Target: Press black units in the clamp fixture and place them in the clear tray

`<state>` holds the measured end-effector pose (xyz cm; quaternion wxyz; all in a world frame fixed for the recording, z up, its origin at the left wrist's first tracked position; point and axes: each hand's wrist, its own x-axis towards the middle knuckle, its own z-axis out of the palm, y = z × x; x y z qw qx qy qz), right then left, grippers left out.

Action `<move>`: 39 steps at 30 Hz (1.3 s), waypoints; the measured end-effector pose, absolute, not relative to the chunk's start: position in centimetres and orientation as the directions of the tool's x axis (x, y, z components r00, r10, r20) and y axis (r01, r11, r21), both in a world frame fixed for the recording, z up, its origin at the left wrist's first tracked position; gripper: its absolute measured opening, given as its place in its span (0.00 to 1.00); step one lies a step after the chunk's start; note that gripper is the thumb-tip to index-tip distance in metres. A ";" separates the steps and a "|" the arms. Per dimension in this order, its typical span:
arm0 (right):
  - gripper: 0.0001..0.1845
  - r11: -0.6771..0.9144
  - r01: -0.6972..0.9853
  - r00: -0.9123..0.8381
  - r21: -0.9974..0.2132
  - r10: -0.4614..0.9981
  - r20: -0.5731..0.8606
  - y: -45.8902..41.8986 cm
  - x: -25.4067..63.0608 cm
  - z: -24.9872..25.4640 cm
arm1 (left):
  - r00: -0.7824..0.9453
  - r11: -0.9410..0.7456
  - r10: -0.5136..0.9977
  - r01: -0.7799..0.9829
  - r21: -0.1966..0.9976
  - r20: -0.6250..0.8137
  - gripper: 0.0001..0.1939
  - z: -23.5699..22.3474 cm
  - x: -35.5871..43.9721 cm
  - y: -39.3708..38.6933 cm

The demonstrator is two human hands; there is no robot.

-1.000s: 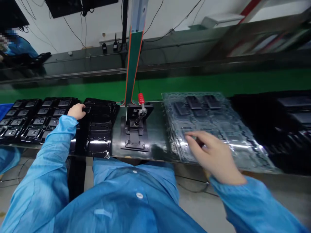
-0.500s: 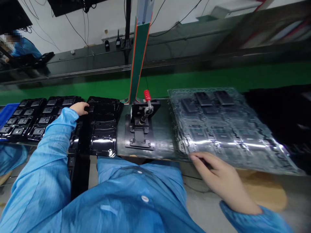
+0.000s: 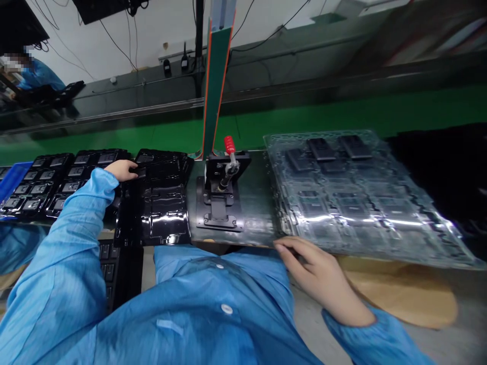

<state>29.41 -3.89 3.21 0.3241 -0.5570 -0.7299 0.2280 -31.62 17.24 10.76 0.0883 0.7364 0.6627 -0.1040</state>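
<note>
In the left centre of the frame, the person's left hand [image 3: 120,171] reaches to the upper left of the black trays [image 3: 169,205], fingertips at a small dark part there; whether they grip it or merely touch cannot be told. The trays lie left of the centre, near the bench's front edge. In the lower right, the right hand [image 3: 317,274] is loosely curled at that edge, thumb and forefinger close together; whether anything is pinched between them cannot be told.

Between the hands stands a clamp [image 3: 218,213] with a red handle [image 3: 229,145], blocking the straight way across the bench [image 3: 256,203]. A green post [image 3: 216,76] rises behind it. Right of the clamp lie clear trays [image 3: 346,225], dark parts [image 3: 355,147] on or in them. More filled trays [image 3: 36,190] and a blue bin [image 3: 13,185] crowd the far left; a stool [image 3: 414,296] sits lower right. Upper left, a co-worker [image 3: 41,76] in blue.
</note>
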 end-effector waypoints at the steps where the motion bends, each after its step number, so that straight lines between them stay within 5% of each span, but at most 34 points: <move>1: 0.11 0.280 0.657 -0.177 -0.700 0.960 0.219 -3.9 29.1 3.3 | 0.102 -0.107 0.957 0.994 -0.005 -0.271 0.35 10.6 -31.6 17.0; 15: 0.12 0.436 0.495 -0.378 -0.752 0.887 0.266 -5.1 23.8 3.5 | 0.147 -0.153 0.969 0.988 -0.015 -0.199 0.32 11.5 -31.2 15.5; 21: 0.10 0.480 0.431 -0.420 -0.764 0.856 0.301 -4.8 21.3 3.4 | 0.082 -0.075 0.994 0.992 0.097 -0.071 0.31 13.1 -29.7 12.6; 29: 0.16 0.497 0.318 -0.521 -0.807 0.803 0.290 -4.2 16.5 3.0 | 0.184 -0.183 0.983 0.958 0.221 0.015 0.27 13.3 -18.7 4.8; 39: 0.30 0.422 0.353 -0.465 -0.835 0.854 0.236 -4.0 15.2 2.0 | 0.324 -0.330 0.944 0.926 0.185 0.064 0.21 9.6 -5.3 0.2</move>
